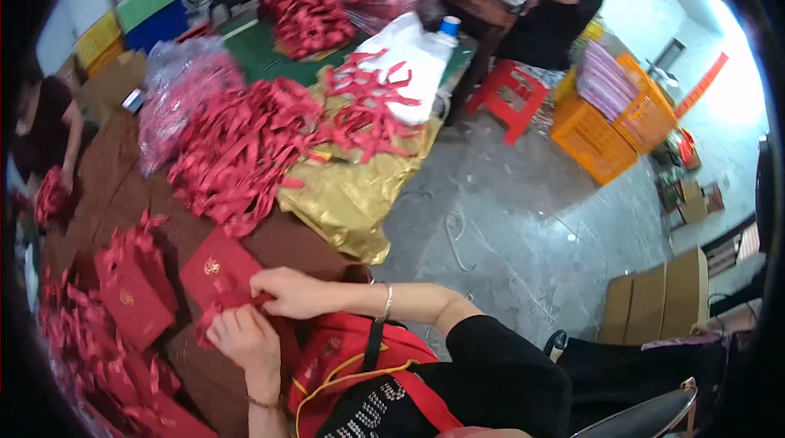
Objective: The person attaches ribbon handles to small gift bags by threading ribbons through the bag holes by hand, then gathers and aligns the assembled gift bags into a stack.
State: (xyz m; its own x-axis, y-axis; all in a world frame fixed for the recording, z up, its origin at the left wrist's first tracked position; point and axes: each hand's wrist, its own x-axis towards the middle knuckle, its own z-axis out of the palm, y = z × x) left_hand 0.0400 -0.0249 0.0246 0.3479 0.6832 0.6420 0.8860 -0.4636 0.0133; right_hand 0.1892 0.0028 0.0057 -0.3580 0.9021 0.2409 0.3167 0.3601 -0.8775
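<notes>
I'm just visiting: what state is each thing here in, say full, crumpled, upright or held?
Left hand: fingers closed on red ribbon
Right hand: fingers closed on the same ribbon
Red piece with gold emblem: emblem side up
Ribbon heap: loose, tangled
Gold sheet: crumpled, partly covered
Clear plastic bag: filled; sealed or not, I cannot tell
Red stool: upright
Orange crate: loaded

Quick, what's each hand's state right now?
Left hand: closed, apparently gripping red ribbon.
Right hand: closed, apparently pinching red ribbon too.
</notes>
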